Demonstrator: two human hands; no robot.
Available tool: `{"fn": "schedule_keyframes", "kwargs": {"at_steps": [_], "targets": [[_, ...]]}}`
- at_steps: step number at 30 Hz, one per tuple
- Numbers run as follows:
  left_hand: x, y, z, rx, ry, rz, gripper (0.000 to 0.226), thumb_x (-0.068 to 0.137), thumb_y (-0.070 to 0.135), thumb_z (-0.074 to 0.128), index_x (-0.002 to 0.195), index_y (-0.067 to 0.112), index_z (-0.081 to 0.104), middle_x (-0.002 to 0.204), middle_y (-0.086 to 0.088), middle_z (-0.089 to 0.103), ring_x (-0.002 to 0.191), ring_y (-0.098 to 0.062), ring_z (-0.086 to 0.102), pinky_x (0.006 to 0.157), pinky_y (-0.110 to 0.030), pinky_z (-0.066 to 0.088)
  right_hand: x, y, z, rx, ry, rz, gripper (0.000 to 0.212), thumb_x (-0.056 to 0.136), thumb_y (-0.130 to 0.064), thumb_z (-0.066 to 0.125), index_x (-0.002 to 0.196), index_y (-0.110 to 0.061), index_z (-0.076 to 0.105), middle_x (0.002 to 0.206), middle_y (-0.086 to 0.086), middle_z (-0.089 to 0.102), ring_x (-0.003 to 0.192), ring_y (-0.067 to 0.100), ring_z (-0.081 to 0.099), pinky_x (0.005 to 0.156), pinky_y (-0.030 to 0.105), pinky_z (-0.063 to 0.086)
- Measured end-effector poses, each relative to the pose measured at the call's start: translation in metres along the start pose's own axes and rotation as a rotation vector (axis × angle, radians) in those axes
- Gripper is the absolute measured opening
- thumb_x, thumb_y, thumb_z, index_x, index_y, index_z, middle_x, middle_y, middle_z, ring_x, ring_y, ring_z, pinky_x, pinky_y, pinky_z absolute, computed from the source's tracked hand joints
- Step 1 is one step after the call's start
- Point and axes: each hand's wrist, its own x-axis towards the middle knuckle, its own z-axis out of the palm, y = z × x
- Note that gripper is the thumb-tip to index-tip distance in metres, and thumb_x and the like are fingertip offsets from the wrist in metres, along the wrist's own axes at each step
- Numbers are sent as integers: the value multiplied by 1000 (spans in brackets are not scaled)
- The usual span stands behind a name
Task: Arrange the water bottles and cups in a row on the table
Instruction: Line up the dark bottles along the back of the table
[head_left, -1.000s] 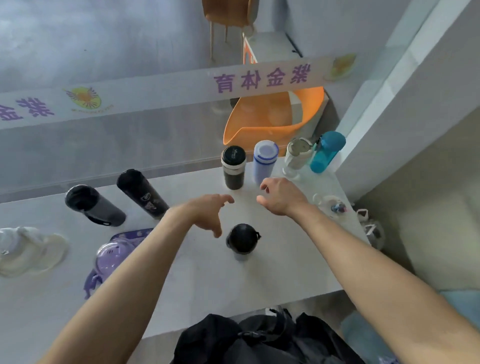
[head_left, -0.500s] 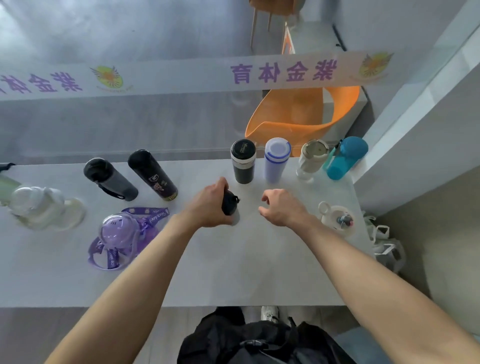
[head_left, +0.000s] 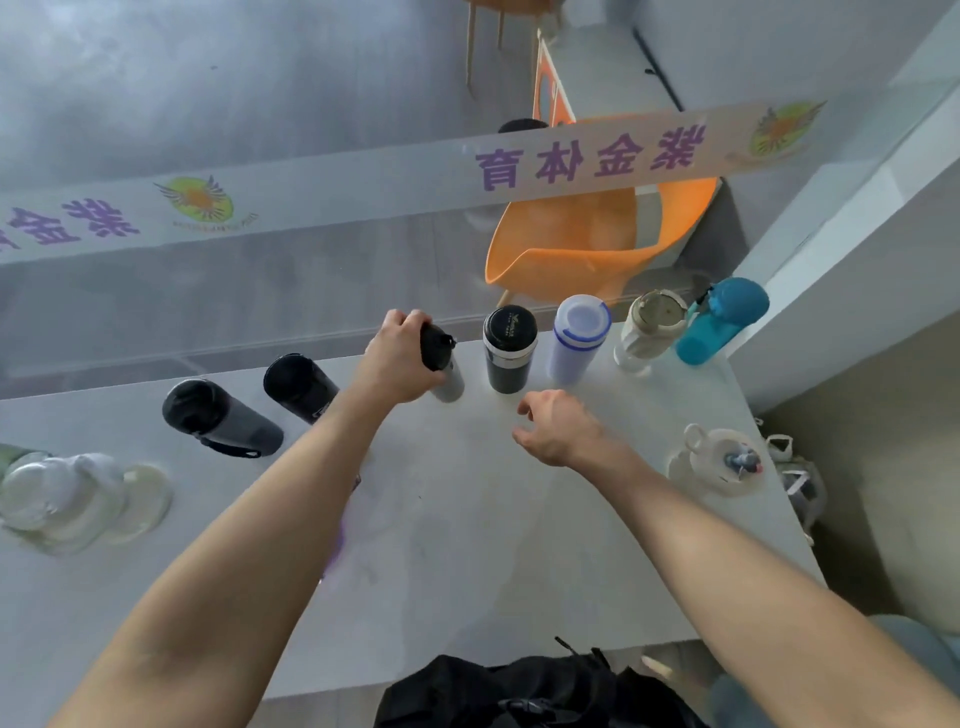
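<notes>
**Black-capped bottle at the row's left end: tip and knock risks**

The left hand (head_left: 397, 358) grips the black-capped bottle (head_left: 451, 383) high up, with the fingers curled round the cap end. The bottle is roughly upright at the far edge of the table (head_left: 467, 545), just beside the black tumbler (head_left: 509, 348). Past the tumbler runs a close row: blue-ringed cup (head_left: 577, 338), cream bottle (head_left: 649, 332), teal bottle (head_left: 722, 322). I cannot tell whether the held bottle's base is down on the surface. The right hand (head_left: 558, 431) hovers near the tumbler, fingers loosely curled, holding nothing.

Likely trouble:
- **Tipping:** The hold is high. Letting go before the base sits flat could tip the bottle. If it falls rightward it strikes the tumbler, and the close row may go down in turn.
- **Far edge:** The edge is close behind. Too deep a push could send the bottle off the table.
- **Left forearm:** The black bottle (head_left: 298, 384) stands just beside the forearm, with the grey bottle (head_left: 223, 418) beyond it. A careless pull-back could sweep either one.
- **Right forearm:** The white handled cup (head_left: 719, 460) sits out of line near the right edge, close to the right forearm's path.
</notes>
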Motion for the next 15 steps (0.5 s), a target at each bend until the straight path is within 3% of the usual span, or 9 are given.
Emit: {"fn": "schedule_keyframes", "kwargs": {"at_steps": [9, 15], "targets": [[23, -15, 1, 53, -91, 56, 79, 74, 27, 87, 145, 20, 54, 128, -6, 46, 106, -36, 62, 87, -44, 57, 9, -15, 9, -7, -22, 73, 47, 98, -43, 65, 139, -21, 66, 140, 7, 69, 126, 32, 65, 102, 39, 53], [25, -17, -1, 62, -111, 57, 88, 74, 25, 85, 153, 25, 46, 135, -5, 45, 111, -38, 62, 90, -47, 58, 7, -20, 15, -23, -53, 72, 47, 97, -45, 65, 138, -23, 65, 140, 6, 68, 125, 32, 66, 103, 39, 54]]}}
